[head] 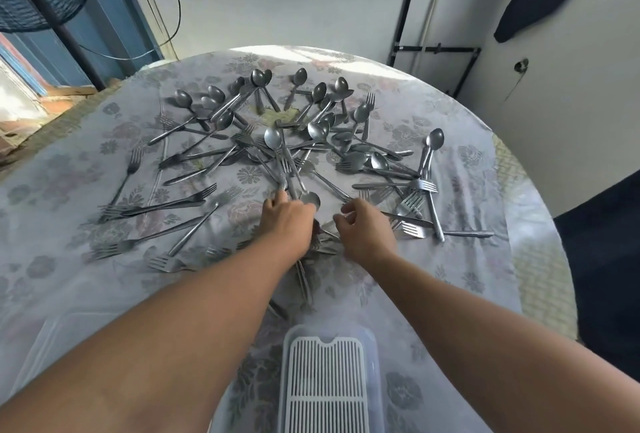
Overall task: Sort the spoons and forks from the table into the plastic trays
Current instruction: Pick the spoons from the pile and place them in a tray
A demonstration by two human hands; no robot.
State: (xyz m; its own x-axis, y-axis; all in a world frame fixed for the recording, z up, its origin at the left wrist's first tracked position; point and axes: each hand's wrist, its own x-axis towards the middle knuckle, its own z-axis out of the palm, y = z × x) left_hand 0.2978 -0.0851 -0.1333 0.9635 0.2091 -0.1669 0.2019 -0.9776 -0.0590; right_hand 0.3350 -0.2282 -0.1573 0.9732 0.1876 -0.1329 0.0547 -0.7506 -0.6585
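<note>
Reaching into dull steel cutlery [294, 141], the left hand [287, 214] grips several thin handles. The right hand [363, 224] pinches one flat handle. A ribbed white tray [325, 384] lies near.

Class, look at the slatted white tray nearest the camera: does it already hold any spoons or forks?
No. The slatted white tray shows only its bare grid, while the spoons and forks lie scattered on the tablecloth.

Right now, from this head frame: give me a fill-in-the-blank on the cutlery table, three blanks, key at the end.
1. The grey metal spoons and forks lie scattered on a floral ____.
2. The white slatted plastic tray near the person holds ____ cutlery so far.
3. The left hand and right hand both reach into the ____ edge of the pile.

Missing words: tablecloth; no; near
</note>
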